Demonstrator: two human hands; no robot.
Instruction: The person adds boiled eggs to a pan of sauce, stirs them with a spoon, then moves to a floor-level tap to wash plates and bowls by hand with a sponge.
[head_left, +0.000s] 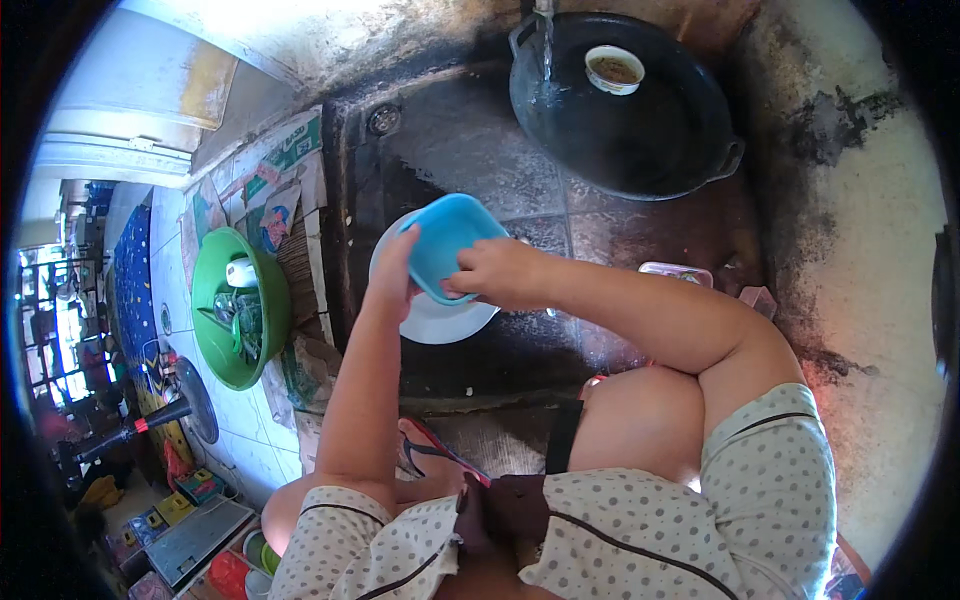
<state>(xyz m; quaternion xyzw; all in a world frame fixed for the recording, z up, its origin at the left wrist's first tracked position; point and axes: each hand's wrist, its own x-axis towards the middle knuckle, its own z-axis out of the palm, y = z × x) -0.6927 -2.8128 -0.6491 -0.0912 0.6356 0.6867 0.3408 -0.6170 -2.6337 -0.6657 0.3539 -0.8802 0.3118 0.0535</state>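
A light-blue plastic container (442, 244) is tilted between my two hands, its inside facing up towards me. My left hand (394, 274) grips its left wall, thumb over the rim. Over the right rim reaches my right hand (502, 274), its bent fingers against the container's inside; whether a small thing is tucked under them is hidden. Below the container a white plate or shallow basin (450, 322) rests on the dark wet floor (480, 150), partly covered by my hands and the container.
Water from a tap (544, 7) runs into a large black wok (630, 150) holding a white enamel bowl (615, 86). Left, a green basin (217, 345) with dishes stands by flattened cardboard (304, 247). A pink-rimmed container (675, 271) lies beyond my right forearm, near a stained wall (855, 247).
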